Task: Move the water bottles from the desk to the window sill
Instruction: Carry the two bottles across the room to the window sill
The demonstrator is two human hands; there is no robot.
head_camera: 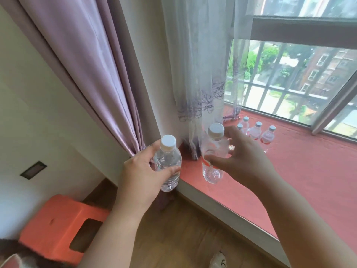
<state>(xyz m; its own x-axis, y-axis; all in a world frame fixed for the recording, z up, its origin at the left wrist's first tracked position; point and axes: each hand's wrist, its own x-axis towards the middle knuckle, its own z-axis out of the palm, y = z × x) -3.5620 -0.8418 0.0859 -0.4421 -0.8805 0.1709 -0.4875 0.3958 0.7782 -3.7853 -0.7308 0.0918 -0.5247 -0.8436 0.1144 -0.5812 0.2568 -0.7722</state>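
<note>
While the left hand (142,171) is gripping one bottle (167,163) off the window sill (301,176) edge, the right hand (241,153) is clasping another bottle (213,153) above it (four bottles (257,130) standing beyond).

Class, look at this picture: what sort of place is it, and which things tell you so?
Probably a room in a home, perhaps a bedroom: a lilac curtain, a wide red window sill and a wooden floor with an orange plastic stool.

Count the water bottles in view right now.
6: one in the left hand, one in the right hand, four grouped on the window sill near the glass. Others may be hidden behind the hands.
</note>
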